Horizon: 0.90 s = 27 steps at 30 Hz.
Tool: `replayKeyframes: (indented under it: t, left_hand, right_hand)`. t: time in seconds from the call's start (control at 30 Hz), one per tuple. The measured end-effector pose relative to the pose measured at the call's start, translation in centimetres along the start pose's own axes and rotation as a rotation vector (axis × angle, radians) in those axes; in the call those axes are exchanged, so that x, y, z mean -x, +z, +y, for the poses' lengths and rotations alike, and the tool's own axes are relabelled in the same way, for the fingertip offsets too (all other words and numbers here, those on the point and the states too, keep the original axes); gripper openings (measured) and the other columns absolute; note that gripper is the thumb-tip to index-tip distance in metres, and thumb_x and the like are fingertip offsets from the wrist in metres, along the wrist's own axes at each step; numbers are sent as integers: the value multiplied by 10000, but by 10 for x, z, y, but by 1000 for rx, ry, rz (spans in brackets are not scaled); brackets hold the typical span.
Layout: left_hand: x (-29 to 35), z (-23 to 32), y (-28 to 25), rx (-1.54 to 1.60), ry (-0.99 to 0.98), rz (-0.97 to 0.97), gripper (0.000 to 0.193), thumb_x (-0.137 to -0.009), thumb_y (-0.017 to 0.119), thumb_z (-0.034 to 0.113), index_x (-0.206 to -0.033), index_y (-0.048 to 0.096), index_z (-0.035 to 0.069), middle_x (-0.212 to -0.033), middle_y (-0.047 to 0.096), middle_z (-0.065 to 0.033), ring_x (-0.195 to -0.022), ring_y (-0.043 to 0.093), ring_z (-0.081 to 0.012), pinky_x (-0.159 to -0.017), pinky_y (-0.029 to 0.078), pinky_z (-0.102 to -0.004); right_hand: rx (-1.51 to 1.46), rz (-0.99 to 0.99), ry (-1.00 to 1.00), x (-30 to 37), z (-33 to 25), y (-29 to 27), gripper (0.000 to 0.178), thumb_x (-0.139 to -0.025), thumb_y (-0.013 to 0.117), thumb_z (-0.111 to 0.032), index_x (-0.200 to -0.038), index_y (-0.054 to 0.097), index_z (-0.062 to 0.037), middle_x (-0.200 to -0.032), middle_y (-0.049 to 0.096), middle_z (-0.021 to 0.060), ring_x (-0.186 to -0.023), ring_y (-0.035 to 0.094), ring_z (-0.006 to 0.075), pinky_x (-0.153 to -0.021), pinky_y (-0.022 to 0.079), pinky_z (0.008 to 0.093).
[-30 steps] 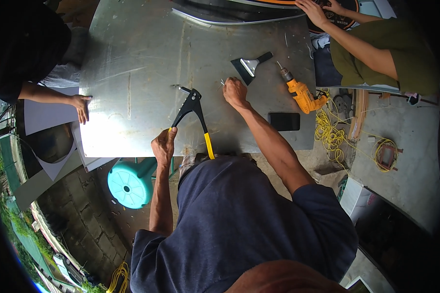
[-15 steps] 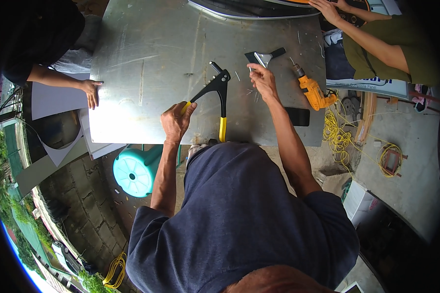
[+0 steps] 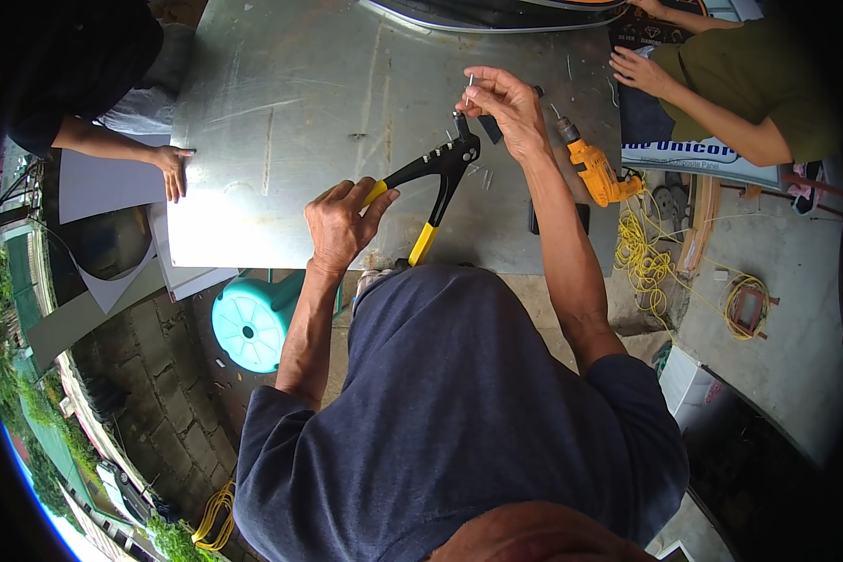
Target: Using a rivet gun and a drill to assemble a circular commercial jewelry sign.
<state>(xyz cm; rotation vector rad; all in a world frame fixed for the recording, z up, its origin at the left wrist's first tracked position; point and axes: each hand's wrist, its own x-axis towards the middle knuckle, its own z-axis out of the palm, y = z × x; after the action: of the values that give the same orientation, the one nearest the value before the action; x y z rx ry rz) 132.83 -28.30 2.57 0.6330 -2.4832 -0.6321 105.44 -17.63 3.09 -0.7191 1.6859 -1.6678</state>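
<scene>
My left hand (image 3: pixel 337 223) is closed round one yellow-gripped handle of a black hand riveter (image 3: pixel 457 161). Its other handle spreads apart toward my body, and its nose points away from me. Just beyond that nose, my right hand (image 3: pixel 513 110) pinches a thin silver rivet (image 3: pixel 470 86) between thumb and fingers. The rivet stands roughly upright, apart from the tool. A few loose rivets (image 3: pixel 487 178) lie on the metal table (image 3: pixel 281 122) beside the riveter. A scraper with a black blade (image 3: pixel 491 129) is partly hidden behind my right hand.
An orange power drill (image 3: pixel 595 171) lies on the right, near a dark phone (image 3: pixel 583 219) partly covered by my forearm. A dark curved panel (image 3: pixel 496 17) rests at the far edge. One person's hand (image 3: pixel 170 170) touches the left edge; another person's hand (image 3: pixel 642 73) is at right.
The riveter has swung and moved right and away from me, its nose now near my right hand. My right hand has risen away from me with the rivet. The right-hand person's hands shifted.
</scene>
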Motion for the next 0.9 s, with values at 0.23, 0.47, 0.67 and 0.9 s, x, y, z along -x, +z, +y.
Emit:
replayKeyframes:
  t: [0.23,0.47,0.67,0.9]
  left_hand:
    - [-1,3,0,12,16,-9,307,-787,803,363,-841,733,69,-592,599,-31,-491,573,-178,-466,450,-328]
    - [-1,2,1,14,14,-1,309,-782,806,364,-847,736,70,-600,609,-32,-496,582,-181,-466,451,-326]
    - [-2,2,2,17,5,-10,302,-782,806,360,-836,735,71,-600,608,-28,-499,588,-186,-466,452,-325]
    - [-4,1,4,11,11,-8,302,-778,810,354,-842,738,68,-607,615,-31,-497,584,-182,-463,449,-323]
  right_hand:
    - [160,-51,-6,1,3,1,263,-907,694,-86,-1164,673,-35,-865,710,45,-767,664,105,-671,540,251]
    - [144,-58,-27,2,3,0,259,-908,693,-87,-1164,682,-49,-865,711,40,-783,654,90,-676,541,248]
    - [223,-55,-29,3,1,1,262,-904,692,-78,-1164,687,-47,-864,710,31,-774,648,82,-686,552,247]
    - [271,-43,-30,1,3,2,266,-897,695,-66,-1162,690,-53,-864,711,33,-759,649,83,-703,566,246]
